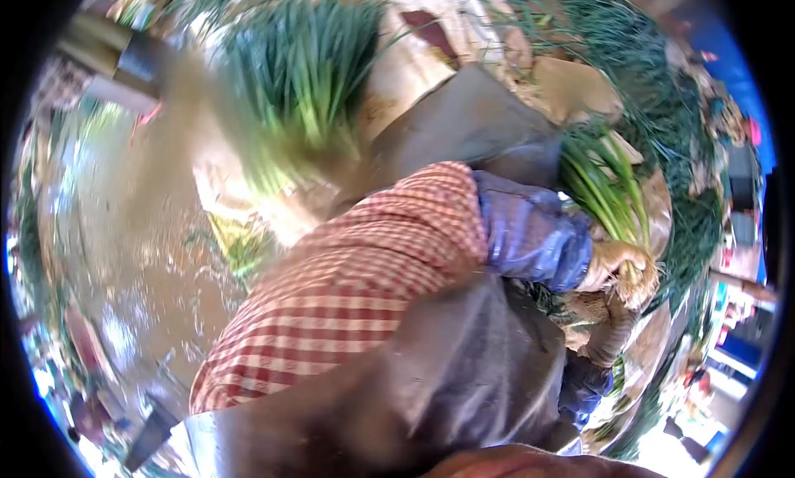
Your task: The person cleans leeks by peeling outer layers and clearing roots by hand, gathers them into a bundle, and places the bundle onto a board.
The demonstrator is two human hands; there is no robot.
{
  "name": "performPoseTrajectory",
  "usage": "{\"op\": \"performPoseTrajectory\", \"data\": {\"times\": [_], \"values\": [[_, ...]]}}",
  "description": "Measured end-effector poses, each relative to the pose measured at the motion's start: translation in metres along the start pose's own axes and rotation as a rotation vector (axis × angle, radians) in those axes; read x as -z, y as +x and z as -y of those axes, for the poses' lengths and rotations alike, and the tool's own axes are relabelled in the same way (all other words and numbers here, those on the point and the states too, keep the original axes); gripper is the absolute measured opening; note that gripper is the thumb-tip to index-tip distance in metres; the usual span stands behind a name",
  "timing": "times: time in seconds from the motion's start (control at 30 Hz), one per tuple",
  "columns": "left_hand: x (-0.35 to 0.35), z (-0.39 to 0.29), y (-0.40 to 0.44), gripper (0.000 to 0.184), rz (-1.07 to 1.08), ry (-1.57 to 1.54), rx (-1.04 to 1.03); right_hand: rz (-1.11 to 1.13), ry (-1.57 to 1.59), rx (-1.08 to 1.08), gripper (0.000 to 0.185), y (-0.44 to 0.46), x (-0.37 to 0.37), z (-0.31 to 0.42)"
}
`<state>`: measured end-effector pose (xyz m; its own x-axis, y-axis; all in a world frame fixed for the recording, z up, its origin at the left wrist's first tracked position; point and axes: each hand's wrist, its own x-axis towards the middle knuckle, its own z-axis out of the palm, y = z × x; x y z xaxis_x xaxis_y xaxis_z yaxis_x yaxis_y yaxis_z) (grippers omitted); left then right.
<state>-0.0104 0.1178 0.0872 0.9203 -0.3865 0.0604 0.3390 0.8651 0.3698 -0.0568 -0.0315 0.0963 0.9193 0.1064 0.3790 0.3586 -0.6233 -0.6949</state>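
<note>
My left hand [611,263], at the end of a checked sleeve and a blue sleeve cover, is closed around a bunch of green onions [609,184] near the root end. The green stalks extend upward in the view, and the pale, stringy roots [638,286] stick out beyond my fingers. Just below the roots is my right hand [610,336], in a dark ribbed glove with a blue cuff. Its fingers are not clear enough to show whether they grip anything. A dark apron [489,362] covers my lap.
A large bundle of green onions [302,72] lies on pale sacking at upper left. More long green leaves [671,105] are heaped at right. Wet, muddy ground [132,254] stretches along the left. A dark sheet [464,118] lies beyond my arm. Part of the view is smeared.
</note>
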Motion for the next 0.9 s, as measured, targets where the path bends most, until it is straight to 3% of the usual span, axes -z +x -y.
{"op": "performPoseTrajectory", "data": {"times": [0.03, 0.1, 0.13, 0.17, 0.27, 0.33, 0.37, 0.43, 0.53, 0.6, 0.63, 0.67, 0.7, 0.73, 0.77, 0.8, 0.83, 0.9], "values": [[-0.004, -0.008, -0.002, 0.017, -0.064, 0.061, 0.074, -0.041, 0.479, -0.335, 0.062, -0.008, -0.013, 0.058], [0.0, -0.018, -0.01, 0.016, 0.16, -0.1, 0.163, -0.065, 0.56, -0.264, 0.054, -0.006, -0.021, 0.058], [0.003, -0.02, 0.006, 0.014, 0.315, -0.001, 0.038, -0.042, 0.51, -0.343, 0.052, 0.005, -0.008, 0.047], [-0.016, -0.028, -0.013, 0.011, -0.186, 0.087, -0.044, -0.025, 0.462, -0.408, 0.051, 0.01, -0.005, 0.051], [-0.016, -0.053, -0.024, 0.015, 0.464, 0.102, -0.315, 0.066, 0.561, -0.505, 0.041, 0.03, 0.014, 0.111], [-0.012, -0.07, -0.055, 0.033, 0.504, 0.088, 0.323, 0.127, 0.481, -0.513, 0.039, 0.046, 0.047, 0.112], [-0.007, -0.085, -0.06, 0.048, 0.486, 0.308, 0.53, 0.131, 0.41, -0.498, 0.038, 0.057, 0.068, 0.106], [0.014, -0.102, -0.06, 0.054, 0.662, 0.333, 0.52, 0.064, 0.253, -0.488, 0.036, 0.088, 0.112, 0.084], [0.001, -0.169, -0.071, 0.046, 0.537, 0.698, 0.242, -0.113, 0.153, -0.496, 0.034, 0.129, 0.198, 0.059], [0.013, -0.197, -0.049, 0.036, 0.385, 0.75, 0.083, -0.249, 0.279, -0.484, 0.033, 0.144, 0.237, 0.052], [0.003, -0.204, -0.038, 0.034, 0.422, 0.747, -0.236, -0.319, 0.403, -0.449, 0.032, 0.148, 0.248, 0.051], [-0.007, -0.217, -0.035, 0.034, 0.271, 0.901, -0.278, -0.375, 0.503, -0.361, 0.029, 0.149, 0.241, 0.055], [-0.007, -0.22, -0.019, 0.032, 0.398, 0.598, -0.291, -0.422, 0.603, -0.267, 0.027, 0.149, 0.233, 0.059], [-0.028, -0.224, -0.019, 0.034, 0.428, 0.788, -0.435, -0.284, 0.629, -0.428, 0.025, 0.132, 0.22, 0.104], [-0.049, -0.226, -0.022, 0.036, 0.437, 0.973, -0.578, -0.2, 0.073, -0.282, 0.024, 0.116, 0.195, 0.132], [-0.064, -0.221, -0.01, 0.042, 0.518, 0.887, -0.622, -0.085, -0.02, -0.095, 0.024, 0.105, 0.18, 0.153], [-0.071, -0.213, 0.008, 0.048, 0.576, 0.882, -0.621, 0.013, -0.095, 0.101, 0.025, 0.094, 0.165, 0.173], [-0.089, -0.184, 0.022, 0.059, 0.66, 1.042, -0.567, -0.031, 0.145, -0.014, 0.028, 0.083, 0.129, 0.236]]}}
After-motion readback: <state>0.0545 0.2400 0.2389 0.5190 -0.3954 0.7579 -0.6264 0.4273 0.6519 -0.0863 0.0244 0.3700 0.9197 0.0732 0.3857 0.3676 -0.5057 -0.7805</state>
